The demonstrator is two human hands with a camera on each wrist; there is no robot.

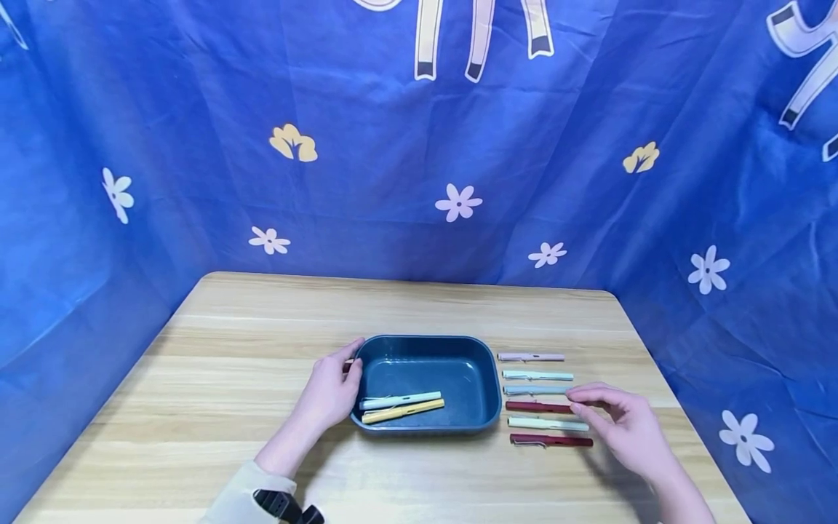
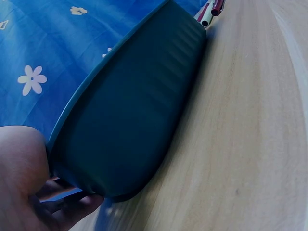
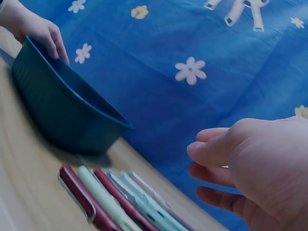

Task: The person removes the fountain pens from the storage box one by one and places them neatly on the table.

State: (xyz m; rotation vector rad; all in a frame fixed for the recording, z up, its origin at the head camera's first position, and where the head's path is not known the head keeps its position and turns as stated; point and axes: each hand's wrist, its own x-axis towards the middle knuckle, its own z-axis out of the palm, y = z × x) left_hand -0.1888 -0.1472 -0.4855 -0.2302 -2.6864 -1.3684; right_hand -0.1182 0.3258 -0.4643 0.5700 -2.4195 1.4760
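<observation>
A dark teal rectangular bin (image 1: pixel 428 429) stands on the table, and my left hand (image 1: pixel 330 386) grips it at its left end. In the left wrist view, fingers (image 2: pixel 82 209) reach under that end. Inside the bin lie a pale pen (image 1: pixel 409 399) and a yellow pen (image 1: pixel 402 411). To its right, several clipped pens lie in a row: lilac (image 1: pixel 530 357), aqua (image 1: pixel 537 375), light blue (image 1: pixel 533 391), dark red (image 1: pixel 537 407), pale green (image 1: pixel 546 423) and another dark red (image 1: pixel 550 440). My right hand (image 1: pixel 622 422), loosely bent and holding nothing, hovers by the right ends of the middle pens.
The light wooden table (image 1: pixel 262 313) has rounded far corners. Blue cloth (image 1: pixel 366 218) printed with flowers and animal legs hangs behind the table and along both sides. A black watch (image 1: pixel 284 503) is on the left wrist over a pale sleeve (image 1: pixel 245 495).
</observation>
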